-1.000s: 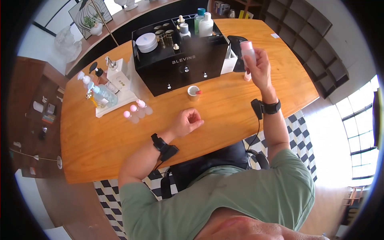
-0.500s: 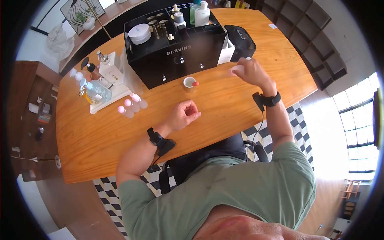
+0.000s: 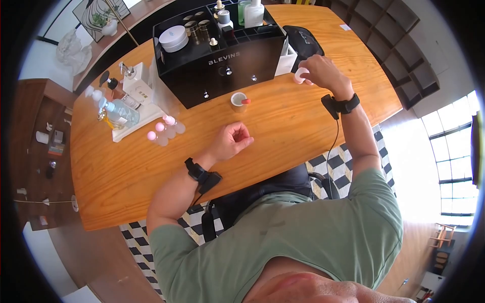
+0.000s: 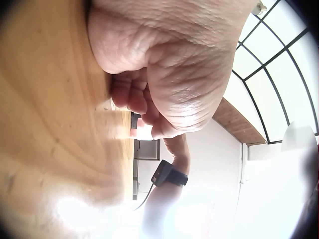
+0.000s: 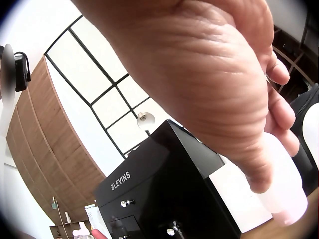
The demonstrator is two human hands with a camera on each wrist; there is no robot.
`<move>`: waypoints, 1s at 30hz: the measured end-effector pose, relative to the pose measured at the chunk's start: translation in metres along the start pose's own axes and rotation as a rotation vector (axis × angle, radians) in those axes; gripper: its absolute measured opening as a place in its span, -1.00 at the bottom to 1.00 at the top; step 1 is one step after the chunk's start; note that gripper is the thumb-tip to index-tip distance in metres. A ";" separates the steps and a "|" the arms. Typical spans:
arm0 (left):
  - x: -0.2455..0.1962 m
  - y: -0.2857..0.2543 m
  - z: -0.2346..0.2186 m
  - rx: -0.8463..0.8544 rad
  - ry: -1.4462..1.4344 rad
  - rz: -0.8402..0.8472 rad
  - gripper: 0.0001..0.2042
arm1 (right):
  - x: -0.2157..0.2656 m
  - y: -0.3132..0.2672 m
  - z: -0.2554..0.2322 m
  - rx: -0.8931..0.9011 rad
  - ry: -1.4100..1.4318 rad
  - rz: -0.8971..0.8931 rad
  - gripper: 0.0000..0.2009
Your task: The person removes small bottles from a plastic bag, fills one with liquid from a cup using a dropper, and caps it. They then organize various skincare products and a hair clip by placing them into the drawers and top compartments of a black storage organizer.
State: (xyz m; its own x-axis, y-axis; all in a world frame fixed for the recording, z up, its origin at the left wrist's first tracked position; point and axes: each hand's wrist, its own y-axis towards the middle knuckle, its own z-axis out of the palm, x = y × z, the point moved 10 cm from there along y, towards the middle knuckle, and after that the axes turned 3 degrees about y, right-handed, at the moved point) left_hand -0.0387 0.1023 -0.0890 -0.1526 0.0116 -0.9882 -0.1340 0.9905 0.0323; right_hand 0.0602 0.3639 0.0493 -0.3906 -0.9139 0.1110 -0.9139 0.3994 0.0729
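Note:
My right hand (image 3: 323, 73) pinches a small translucent pink bottle (image 3: 300, 76) low over the table's right part, beside the black drawer box (image 3: 222, 65). In the right wrist view, thumb and fingers lie around the bottle (image 5: 283, 181), its lower end pinkish; whether it touches the tabletop I cannot tell. My left hand (image 3: 231, 142) rests on the table, fingers loosely curled around nothing; the left wrist view shows the same hand (image 4: 174, 69) from its palm side. Between the hands and the box stands a small cup (image 3: 238, 104) with a red-tipped item at its rim.
Several pink-capped bottles (image 3: 168, 128) stand at the left, near a white tray (image 3: 136, 126) of pump bottles. A black pouch (image 3: 303, 41) and a white box (image 3: 287, 61) are right of the drawer box, which carries jars and bottles on top.
My right hand has come down from its raised position with the bottle, which was upright and pink-capped a second ago. The left hand has stayed nearly still; the head view has shifted slightly.

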 end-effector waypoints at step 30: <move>-0.003 0.001 -0.005 -0.060 0.045 0.027 -0.82 | 0.007 -0.004 -0.012 -0.185 0.007 -0.134 -0.68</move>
State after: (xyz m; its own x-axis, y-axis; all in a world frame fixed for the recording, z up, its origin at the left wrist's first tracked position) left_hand -0.0430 0.1025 -0.0858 -0.2010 0.0305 -0.9791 -0.1871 0.9799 0.0689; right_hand 0.0629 0.3567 0.0618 -0.2660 -0.9593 0.0949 -0.9214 0.2819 0.2676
